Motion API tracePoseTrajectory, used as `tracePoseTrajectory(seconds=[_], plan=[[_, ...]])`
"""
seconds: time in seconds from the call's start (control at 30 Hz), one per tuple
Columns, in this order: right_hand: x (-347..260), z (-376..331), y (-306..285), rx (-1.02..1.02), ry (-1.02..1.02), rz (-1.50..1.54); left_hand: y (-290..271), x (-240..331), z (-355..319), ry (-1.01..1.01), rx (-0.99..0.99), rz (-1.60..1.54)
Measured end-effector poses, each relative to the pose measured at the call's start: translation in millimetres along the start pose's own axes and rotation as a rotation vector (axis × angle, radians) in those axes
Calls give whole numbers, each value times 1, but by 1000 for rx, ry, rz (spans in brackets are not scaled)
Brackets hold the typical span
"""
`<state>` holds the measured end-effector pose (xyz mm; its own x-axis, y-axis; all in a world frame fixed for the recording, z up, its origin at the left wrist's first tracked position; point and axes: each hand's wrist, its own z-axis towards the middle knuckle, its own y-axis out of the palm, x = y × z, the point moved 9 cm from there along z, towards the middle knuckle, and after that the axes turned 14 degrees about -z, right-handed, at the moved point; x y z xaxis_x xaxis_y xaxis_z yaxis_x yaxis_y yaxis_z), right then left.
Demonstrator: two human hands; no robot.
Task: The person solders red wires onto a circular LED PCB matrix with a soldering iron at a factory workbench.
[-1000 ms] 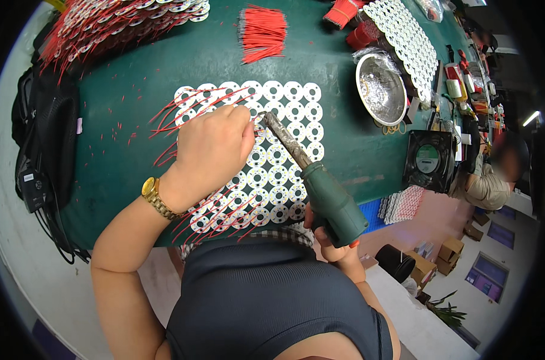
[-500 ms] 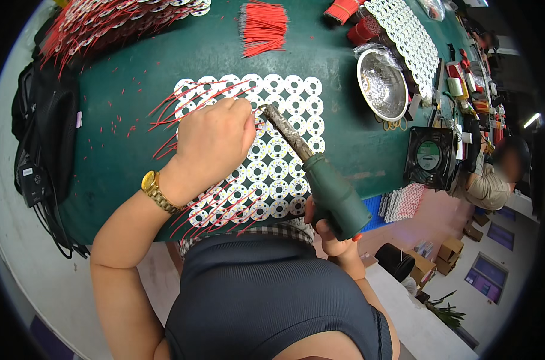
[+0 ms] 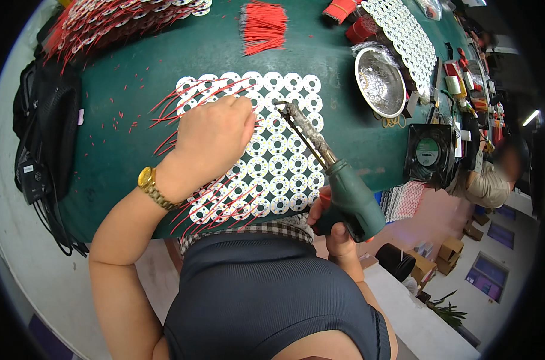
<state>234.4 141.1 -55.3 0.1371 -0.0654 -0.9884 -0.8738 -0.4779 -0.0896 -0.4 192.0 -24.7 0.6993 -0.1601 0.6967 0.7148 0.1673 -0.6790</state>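
Note:
My left hand (image 3: 215, 133) is closed over a panel of round white circuit boards (image 3: 276, 167), knuckles up, a gold watch on its wrist. A red wire (image 3: 259, 123) shows beside its thumb; the rest of the grip is hidden underneath. Other red wires (image 3: 169, 115) trail leftward from boards in the upper rows and lower left. My right hand (image 3: 335, 231) grips a green-handled soldering gun (image 3: 355, 204). Its bent, dark tip points up and left, above the panel just right of my left hand.
A pile of red wires (image 3: 264, 27) lies at the far side of the green table (image 3: 128, 174). Wired boards (image 3: 122, 24) are stacked far left. Rightward are a metal bowl (image 3: 380, 83), another board panel (image 3: 401, 42) and a fan (image 3: 429, 153). A person (image 3: 488, 180) sits farther right.
The soldering gun has moved to the right, its tip drawing away from the left hand's fingers. My left hand has hardly moved. The panel has shifted very slightly.

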Motion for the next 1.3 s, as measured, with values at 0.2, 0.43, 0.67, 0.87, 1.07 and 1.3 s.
tracePoseTrajectory(seconds=[0.2, 0.43, 0.67, 0.87, 1.07, 1.3], plan=[[11, -9, 1, 147, 273, -10, -33, 2, -8, -255, -165, -34], [28, -16, 9, 122, 303, 25, -14, -4, -14, -150, 66, -261], [29, -18, 8, 104, 208, -49, 3, -3, -13, -120, -1, -58], [13, -18, 14, -80, -133, -452, 1, -5, -15, -142, 3, -80], [1, -16, 18, -67, -254, -753, 0, -8, -16, -155, -3, -88], [-9, -9, 17, -39, -191, -777, -3, -8, -17, -136, 21, -122]])
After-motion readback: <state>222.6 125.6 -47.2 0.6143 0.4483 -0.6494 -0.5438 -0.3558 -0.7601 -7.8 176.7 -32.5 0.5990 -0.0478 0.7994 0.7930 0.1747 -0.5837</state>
